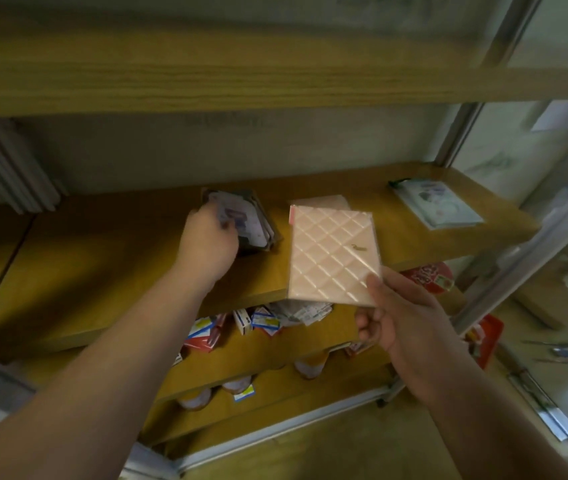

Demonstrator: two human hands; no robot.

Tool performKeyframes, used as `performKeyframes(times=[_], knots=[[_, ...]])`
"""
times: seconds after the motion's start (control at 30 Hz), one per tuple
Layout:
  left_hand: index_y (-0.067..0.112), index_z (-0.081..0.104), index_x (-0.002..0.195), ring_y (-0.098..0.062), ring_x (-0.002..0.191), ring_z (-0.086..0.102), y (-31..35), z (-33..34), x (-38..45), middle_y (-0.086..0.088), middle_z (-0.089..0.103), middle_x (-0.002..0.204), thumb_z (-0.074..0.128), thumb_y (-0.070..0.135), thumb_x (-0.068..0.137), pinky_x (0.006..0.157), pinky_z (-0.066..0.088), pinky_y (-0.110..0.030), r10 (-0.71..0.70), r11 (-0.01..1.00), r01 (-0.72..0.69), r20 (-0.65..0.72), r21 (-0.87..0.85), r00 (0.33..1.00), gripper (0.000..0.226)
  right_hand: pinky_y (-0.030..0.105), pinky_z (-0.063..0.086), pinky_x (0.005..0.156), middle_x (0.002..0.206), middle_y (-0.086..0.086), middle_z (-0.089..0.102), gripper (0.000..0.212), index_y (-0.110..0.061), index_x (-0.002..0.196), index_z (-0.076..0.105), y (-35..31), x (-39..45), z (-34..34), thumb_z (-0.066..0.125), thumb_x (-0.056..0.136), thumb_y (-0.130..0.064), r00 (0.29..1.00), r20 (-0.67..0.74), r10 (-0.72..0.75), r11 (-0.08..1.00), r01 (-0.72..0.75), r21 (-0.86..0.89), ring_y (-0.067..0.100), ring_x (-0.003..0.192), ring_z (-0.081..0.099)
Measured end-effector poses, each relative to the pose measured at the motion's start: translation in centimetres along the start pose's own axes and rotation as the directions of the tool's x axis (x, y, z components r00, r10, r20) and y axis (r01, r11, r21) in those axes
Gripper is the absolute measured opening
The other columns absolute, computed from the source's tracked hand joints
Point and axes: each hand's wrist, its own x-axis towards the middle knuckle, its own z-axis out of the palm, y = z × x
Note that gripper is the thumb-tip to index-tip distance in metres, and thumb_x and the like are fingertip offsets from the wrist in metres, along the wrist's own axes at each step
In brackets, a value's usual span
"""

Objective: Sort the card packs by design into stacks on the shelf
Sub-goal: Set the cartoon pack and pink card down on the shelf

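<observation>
A pink quilted card pack (pixel 332 256) hangs above the front of the wooden shelf (pixel 102 271), pinched at its lower right corner by my right hand (pixel 400 317). Behind it another pink pack (pixel 327 201) lies flat on the shelf. My left hand (pixel 206 245) reaches over the shelf and grips a stack of dark packs with a purple design (pixel 251 223). A stack of pale green packs (pixel 438 204) lies at the shelf's right end.
Small boxes and packets (pixel 254 322) crowd the lower shelf, with red bags (pixel 431 277) at its right. White panels (pixel 15 168) lean at the back left. A board (pixel 241 74) spans overhead. A metal post (pixel 462 133) frames the right side.
</observation>
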Motion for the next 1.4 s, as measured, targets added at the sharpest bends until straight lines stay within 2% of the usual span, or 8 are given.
performKeyframes(times=[0.23,0.43,0.57,0.73,0.87,0.97,1.07,1.4], knots=[[0.026,0.051,0.143,-0.04,0.132,0.042,0.5,1.1,-0.4,-0.011,0.047,0.149,0.045,0.021,0.102,0.106,0.038,-0.051,-0.031,0.942,0.043,-0.04,0.332,0.999,0.042,0.025,0.05,0.049,0.082,0.006,0.071,0.022,-0.016,0.117,0.069,-1.4,4.7,-3.1,0.053,0.103,-0.022,0.999,0.046,-0.003,0.987,0.01,-0.16,0.016,0.062,0.06],[0.027,0.058,0.135,-0.036,0.139,0.033,1.1,2.0,-2.1,-0.008,0.043,0.153,0.053,0.025,0.099,0.108,0.029,-0.049,0.01,0.935,0.037,-0.132,0.352,0.991,0.036,0.024,0.047,0.046,0.078,-0.005,0.073,0.018,-0.029,0.113,0.068,-1.8,10.4,-6.8,0.053,0.103,-0.027,0.999,0.032,0.014,0.944,-0.003,-0.329,0.01,0.058,0.06],[0.027,0.061,0.133,-0.031,0.141,0.028,1.4,2.3,-3.1,-0.006,0.044,0.152,0.057,0.025,0.096,0.112,0.024,-0.047,0.026,0.939,0.049,-0.213,0.34,0.977,0.037,0.024,0.043,0.042,0.057,-0.007,0.061,0.014,-0.027,0.102,0.069,-2.1,15.1,-8.4,0.055,0.102,-0.029,0.997,0.033,0.063,0.893,-0.042,-0.447,0.008,0.049,0.055],[0.029,0.06,0.133,-0.027,0.143,0.027,2.7,2.3,-4.4,-0.005,0.046,0.15,0.036,0.039,0.093,0.114,0.023,-0.049,0.0,0.959,0.063,-0.225,0.276,0.974,0.048,0.021,0.037,0.039,0.044,-0.005,0.056,0.016,-0.021,0.093,0.065,-2.9,18.5,-8.6,0.056,0.101,-0.03,0.989,0.128,0.08,0.807,0.011,-0.59,0.006,0.038,0.048],[0.029,0.061,0.131,-0.027,0.143,0.028,3.6,2.2,-5.3,-0.006,0.047,0.149,0.037,0.038,0.091,0.114,0.023,-0.048,-0.011,0.963,0.086,-0.281,0.254,0.96,0.048,0.025,0.04,0.053,0.064,-0.008,0.07,0.018,-0.028,0.088,0.059,-2.6,19.1,-9.0,0.058,0.093,-0.046,0.987,0.156,-0.024,0.515,0.146,-0.844,0.003,0.06,0.063],[0.029,0.062,0.13,-0.026,0.144,0.027,4.0,2.1,-5.8,-0.003,0.046,0.15,0.036,0.039,0.091,0.114,0.022,-0.047,-0.027,0.958,0.108,-0.292,0.266,0.956,0.048,0.026,0.042,0.06,0.081,-0.013,0.066,0.032,-0.029,0.106,0.067,-2.7,19.0,-9.0,0.059,0.09,-0.056,0.979,0.203,-0.025,0.332,0.199,-0.922,0.011,0.075,0.063],[0.029,0.062,0.128,-0.021,0.144,0.026,4.2,2.1,-6.3,0.0,0.046,0.15,0.031,0.042,0.089,0.114,0.022,-0.045,-0.067,0.961,0.143,-0.3,0.238,0.952,0.051,0.033,0.045,0.066,0.099,0.003,0.071,0.05,-0.022,0.125,0.065,-2.7,18.8,-8.9,0.056,0.091,-0.057,0.972,0.213,-0.1,0.194,0.229,-0.954,0.026,0.09,0.066],[0.027,0.058,0.135,-0.02,0.143,0.026,2.9,0.3,-8.7,0.0,0.045,0.15,0.042,0.035,0.098,0.115,0.021,-0.042,-0.052,0.895,0.178,-0.301,0.409,0.952,0.041,0.041,0.045,0.1,0.124,0.003,0.062,0.043,-0.016,0.126,0.064,-2.7,14.2,-3.1,0.063,0.091,-0.042,0.789,0.529,-0.313,0.244,0.605,-0.758,0.026,0.114,0.057]])
